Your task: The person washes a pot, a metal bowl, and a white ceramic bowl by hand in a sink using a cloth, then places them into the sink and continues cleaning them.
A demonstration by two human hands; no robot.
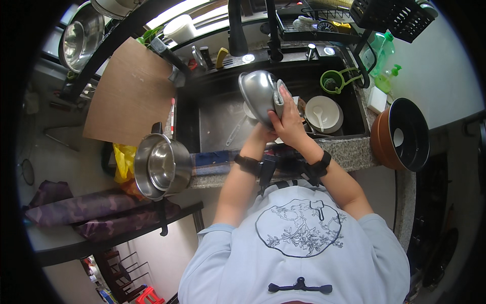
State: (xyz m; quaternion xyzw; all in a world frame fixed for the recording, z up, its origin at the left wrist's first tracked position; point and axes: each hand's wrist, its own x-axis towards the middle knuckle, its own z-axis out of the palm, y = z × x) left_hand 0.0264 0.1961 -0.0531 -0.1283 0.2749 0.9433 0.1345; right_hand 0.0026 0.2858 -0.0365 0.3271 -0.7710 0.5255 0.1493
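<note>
Tilted on its side above the dark sink [214, 117] is a stainless steel bowl [258, 93]. My left hand [264, 133] grips its lower edge, and the fingers are mostly hidden behind the bowl and my other hand. With my right hand [291, 123] I press a folded grey scrubbing cloth [280, 97] flat against the bowl's outer wall. Right of my hands, a white bowl [334, 108] with a white spoon [318, 114] in it lies in the sink. A slotted utensil handle [236, 131] rests on the sink floor, and a partly hidden white dish [248, 110] sits behind the steel bowl.
A green strainer cup [331, 81] hangs at the sink's right corner. On the right counter stand a brown pot [383, 138], a white sponge block [377, 100] and green bottles [383, 49]. Steel pots [182, 159] and a wooden board [129, 95] are left. The black faucet [274, 34] overhangs the back.
</note>
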